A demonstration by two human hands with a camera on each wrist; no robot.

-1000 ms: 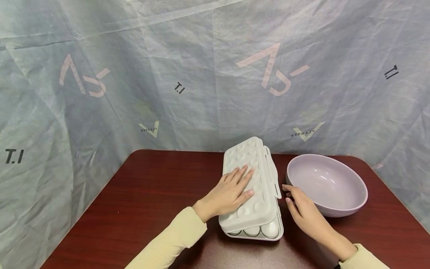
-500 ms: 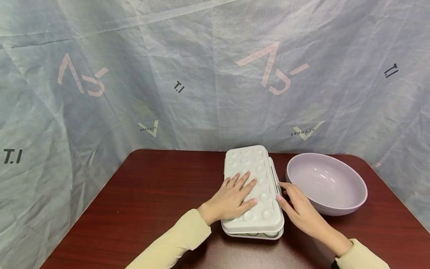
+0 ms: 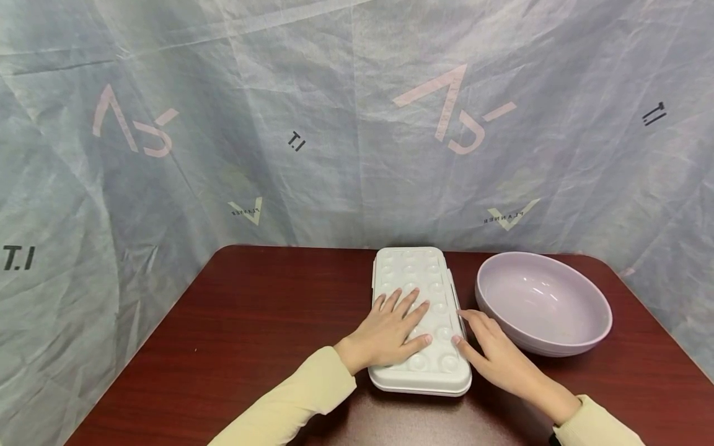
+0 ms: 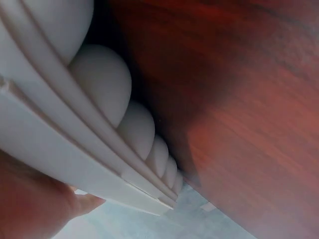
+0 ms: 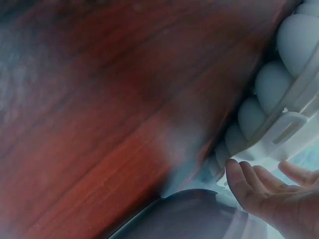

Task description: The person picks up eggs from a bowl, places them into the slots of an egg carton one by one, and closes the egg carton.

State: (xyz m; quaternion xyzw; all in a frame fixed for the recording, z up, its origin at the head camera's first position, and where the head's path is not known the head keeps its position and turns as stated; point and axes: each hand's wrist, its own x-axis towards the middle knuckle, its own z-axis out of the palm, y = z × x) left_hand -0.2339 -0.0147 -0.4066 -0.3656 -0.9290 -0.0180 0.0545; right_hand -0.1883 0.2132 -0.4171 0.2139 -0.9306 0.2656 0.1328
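A white plastic egg carton (image 3: 409, 266) with a dimpled lid lies lengthwise on the dark red table, its lid down over the base. My left hand (image 3: 387, 331) rests flat on the lid with its fingers spread. Beside the carton's right edge is my right hand (image 3: 496, 353), its fingertips right at the lid's side and its fingers loosely bent. The right wrist view shows a side latch (image 5: 286, 129) near those fingers. Rounded egg cups (image 4: 107, 82) line the carton's underside in the left wrist view. The eggs inside are hidden by the lid.
A large pale purple bowl (image 3: 541, 303) stands to the right, close behind my right hand. The dark red wooden table (image 3: 268, 310) reaches back to a grey printed cloth (image 3: 312, 124) hanging behind it.
The tilted lid has come down onto the base, covering the eggs that showed at the front. My left hand moved down with it, and my right hand came in to the carton's side.
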